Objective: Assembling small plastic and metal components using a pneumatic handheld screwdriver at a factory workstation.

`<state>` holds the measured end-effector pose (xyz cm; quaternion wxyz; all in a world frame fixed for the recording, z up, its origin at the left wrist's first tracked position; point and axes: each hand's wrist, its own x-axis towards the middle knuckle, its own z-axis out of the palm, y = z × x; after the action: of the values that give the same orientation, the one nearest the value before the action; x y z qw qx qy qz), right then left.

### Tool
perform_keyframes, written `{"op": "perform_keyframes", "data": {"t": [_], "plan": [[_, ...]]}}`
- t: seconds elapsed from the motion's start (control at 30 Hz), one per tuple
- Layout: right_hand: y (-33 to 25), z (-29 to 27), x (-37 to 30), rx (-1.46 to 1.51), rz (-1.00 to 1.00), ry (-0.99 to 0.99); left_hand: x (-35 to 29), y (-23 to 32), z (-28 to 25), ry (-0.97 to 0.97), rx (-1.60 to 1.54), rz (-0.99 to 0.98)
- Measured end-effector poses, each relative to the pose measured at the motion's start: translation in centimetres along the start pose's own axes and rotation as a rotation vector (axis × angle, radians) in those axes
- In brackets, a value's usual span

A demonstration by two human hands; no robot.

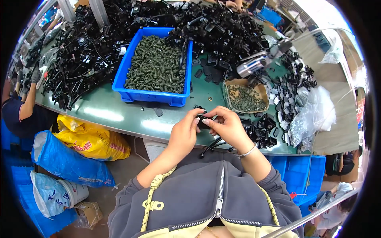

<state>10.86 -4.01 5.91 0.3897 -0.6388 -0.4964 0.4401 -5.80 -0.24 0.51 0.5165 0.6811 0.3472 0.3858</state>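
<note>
Both my hands meet over the front edge of the green table (107, 116), fingers closed on one small black plastic part (203, 121). My left hand (185, 129) pinches it from the left, while my right hand (226, 126) grips it from the right; the fingers hide much of its shape. Beyond my hands stands a blue bin (154, 96) full of small dark green threaded fittings (154, 65). A shallow carton (257, 110) of small screw-like pieces (246, 99) sits past my right hand. Black parts (262, 131) lie beside my right wrist.
Black parts (85, 55) are heaped along the table's far side and left. A metal cylinder on an arm (254, 65) hangs over the carton. Clear plastic bags (315, 113) lie at right. Yellow (95, 139) and blue sacks (71, 160) stand at lower left. A person (25, 107) works at far left.
</note>
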Motion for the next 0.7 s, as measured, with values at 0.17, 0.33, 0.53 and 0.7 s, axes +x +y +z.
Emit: {"op": "perform_keyframes", "data": {"t": [0.17,0.33,0.53,0.7], "plan": [[1.2,0.0,1.9,0.171,0.027,0.03,2.1,-1.4,0.3,0.198,0.35,0.166],[2.7,0.4,3.3,0.184,0.035,0.125,3.5,-2.9,-0.4,0.014,0.167,-0.079],[4.0,0.7,3.2,-0.191,-0.228,0.259,3.7,-5.4,0.3,-0.067,-0.149,-0.121],[4.8,1.2,3.3,-0.263,-0.18,0.201,3.5,-7.8,1.2,0.051,-0.112,0.039]]}}
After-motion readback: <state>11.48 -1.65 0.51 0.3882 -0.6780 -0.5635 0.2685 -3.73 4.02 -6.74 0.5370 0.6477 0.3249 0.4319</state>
